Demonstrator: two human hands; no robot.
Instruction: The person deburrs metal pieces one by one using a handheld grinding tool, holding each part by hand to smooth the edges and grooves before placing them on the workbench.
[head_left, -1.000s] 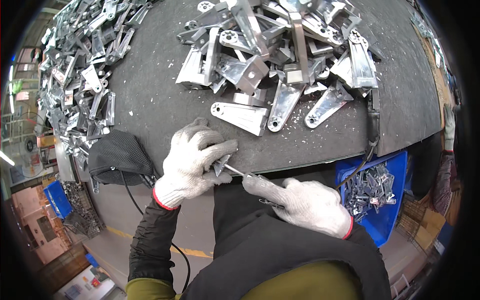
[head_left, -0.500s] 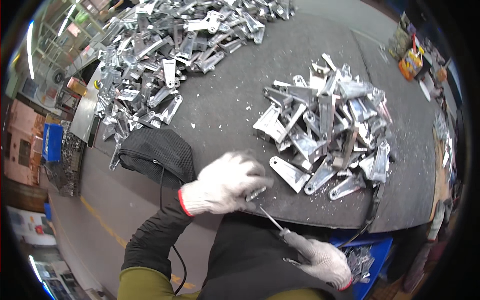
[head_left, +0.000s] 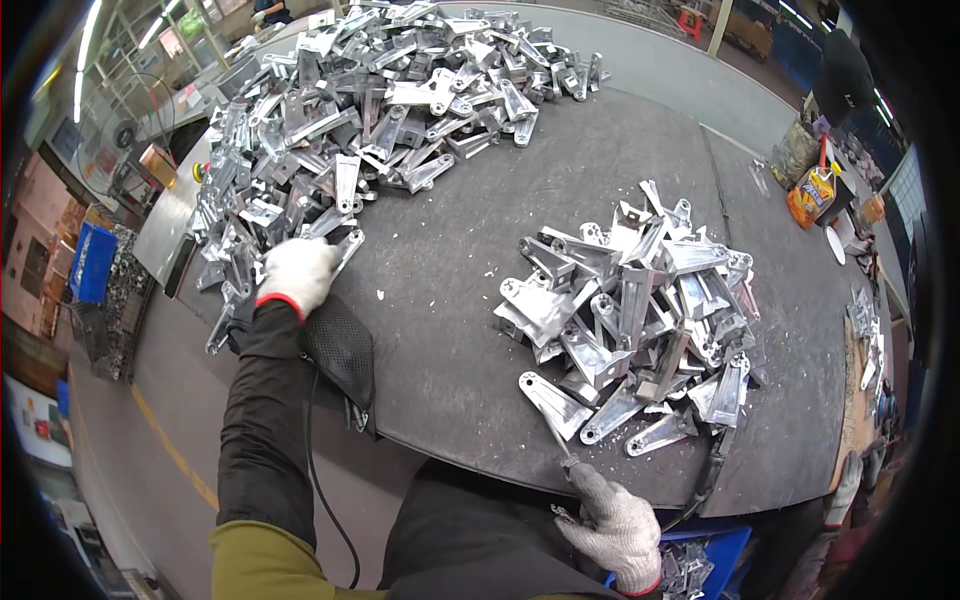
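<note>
My left hand, in a white knitted glove with a red cuff, reaches to the near edge of the large pile of silvery metal brackets. Its fingers are hidden among the parts, beside one bracket. Just below it lies a black mesh pouch, partly covered by my sleeve. My right hand, gloved too, is closed around a thin metal rod-like tool at the table's front edge. The tool points up toward the nearest bracket of a smaller heap.
Under the table's right front edge stands a blue bin with metal parts. A dark cable hangs over that edge. Another person's gloved hand shows at the right, near an orange bag. Metal chips lie scattered on the dark tabletop.
My left hand has moved from near the front edge, where it held a small metal piece, left and away to the large pile. My right hand keeps the tool. The view has shifted.
</note>
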